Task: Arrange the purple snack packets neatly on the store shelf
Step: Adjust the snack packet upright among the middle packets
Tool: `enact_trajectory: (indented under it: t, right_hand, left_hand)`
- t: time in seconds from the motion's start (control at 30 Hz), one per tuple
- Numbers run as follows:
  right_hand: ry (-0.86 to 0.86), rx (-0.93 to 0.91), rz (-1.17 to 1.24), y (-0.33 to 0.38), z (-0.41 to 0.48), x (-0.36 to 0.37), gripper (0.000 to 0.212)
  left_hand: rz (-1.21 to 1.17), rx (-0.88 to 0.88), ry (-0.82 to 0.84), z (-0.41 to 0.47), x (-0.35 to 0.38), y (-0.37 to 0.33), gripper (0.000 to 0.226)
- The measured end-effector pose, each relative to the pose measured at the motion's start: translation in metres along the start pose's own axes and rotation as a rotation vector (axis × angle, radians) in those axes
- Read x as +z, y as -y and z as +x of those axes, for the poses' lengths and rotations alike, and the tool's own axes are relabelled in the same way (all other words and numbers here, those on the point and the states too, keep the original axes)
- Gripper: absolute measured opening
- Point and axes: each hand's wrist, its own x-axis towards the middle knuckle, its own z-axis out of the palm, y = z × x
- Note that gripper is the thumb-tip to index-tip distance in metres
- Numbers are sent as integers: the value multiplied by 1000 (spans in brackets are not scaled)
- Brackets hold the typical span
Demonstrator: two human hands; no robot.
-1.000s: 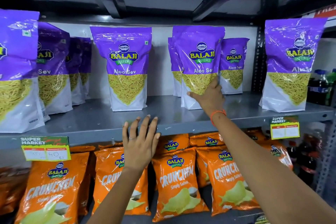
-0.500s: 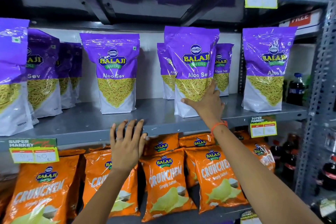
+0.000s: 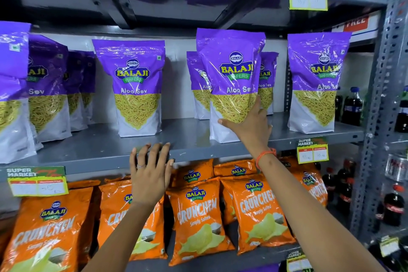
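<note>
The right hand [image 3: 247, 127] is pressing on the lower front of a purple Aloo Sev packet [image 3: 231, 81], with the thumb at the 9 o'clock side and the fingers going up its 3 o'clock edge; the hand is spread flat against the packet, and I cannot tell if it is really gripping it. This packet is standing upright on the grey shelf [image 3: 106, 150], at about 1 o'clock from the picture's middle. Its long axis is going from 6 to 12 o'clock, the top is leaning a little toward 11, and the printed face is looking at the camera. Two more purple packets [image 3: 199, 86] are standing just behind it. Another upright packet [image 3: 134, 86] is well apart at its 9 o'clock, and one more [image 3: 315, 81] at its 3 o'clock. The left hand [image 3: 150, 174] is lying open with fingers spread wide on the front edge of the shelf, holding nothing. Orange Crunchem bags [image 3: 198, 221] are lying on the shelf below.
</note>
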Motion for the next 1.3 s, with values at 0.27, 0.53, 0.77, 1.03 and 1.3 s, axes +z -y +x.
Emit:
enact_trajectory:
  t: [0.27,0.53,0.77,1.03,1.3]
  right_hand:
    - [-26,-14,-33,-6,-8,-11,130]
    - [-24,-13,-25,-6,-15,-20,131]
    - [-24,-34,-18,-7,-19,-19,128]
    - [-11,-21,7,-6,-13,-10,127]
    - [-9,-21,10,-9,-4,-4,123]
  left_hand:
    - [1,-3,-4,0,-1,-1,46]
    - [-8,-7,4,0,-3,-2,44]
    - [-16,-14,11,0,-6,-3,43]
    - [-30,-32,51,1,-11,-4,46]
    - [9,-33,84,1,-12,-5,47]
